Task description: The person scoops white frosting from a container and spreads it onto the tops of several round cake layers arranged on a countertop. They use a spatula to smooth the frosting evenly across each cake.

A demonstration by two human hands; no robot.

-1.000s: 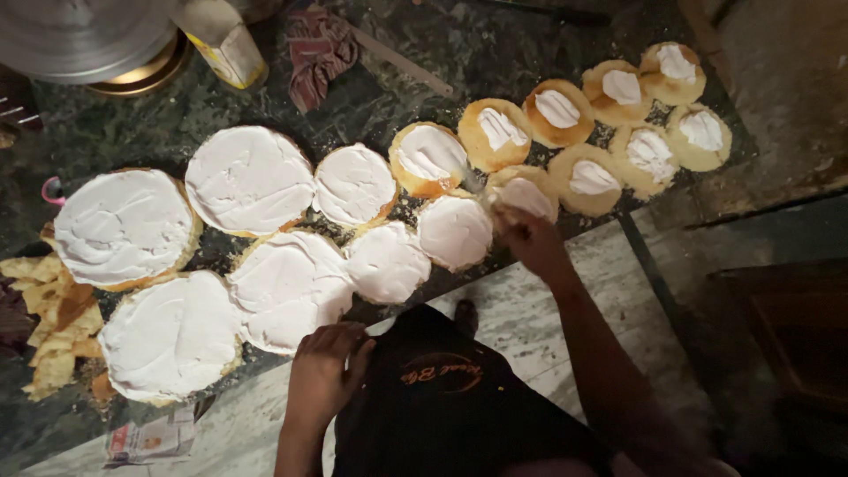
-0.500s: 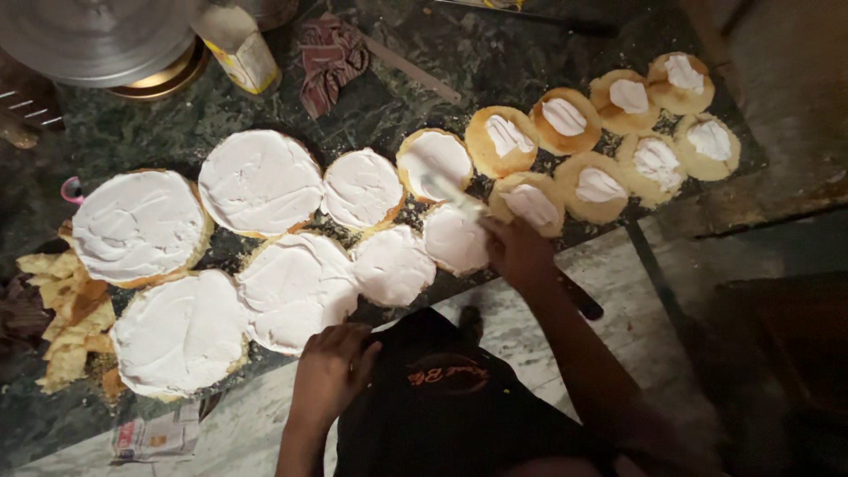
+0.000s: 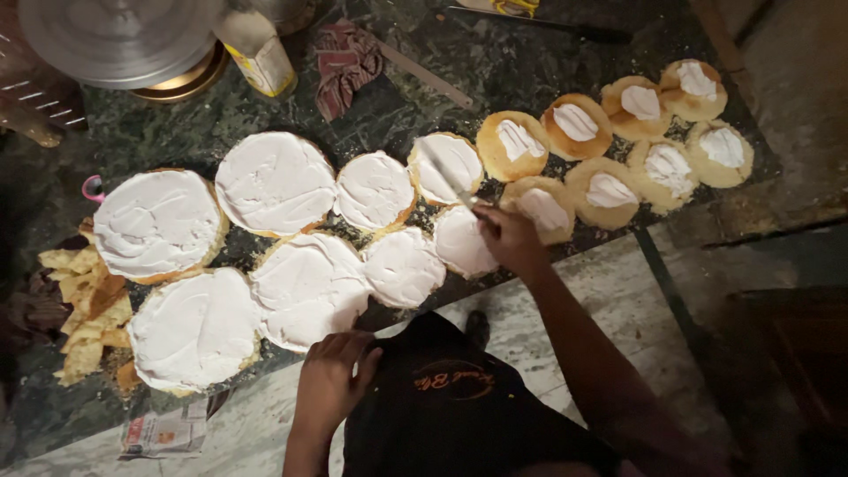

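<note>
Two hands: right hand (image 3: 508, 237) grips spatula (image 3: 449, 181) over frosted cake round (image 3: 447, 164); left hand (image 3: 334, 375) loosely curled, empty, at worktop (image 3: 548, 62) edge.

metal bowl (image 3: 115, 40): cut by top edge | spatula blade (image 3: 449, 181): blurred

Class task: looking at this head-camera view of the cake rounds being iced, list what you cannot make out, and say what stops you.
- Right hand: the grip on the spatula is hidden by the hand's back.
- Spatula blade: thin, blurred against white cream.
- Left hand: what lies beneath is covered.
- Metal pan: cut off by the top edge.
- Red cloth: too dim for detail.
</note>
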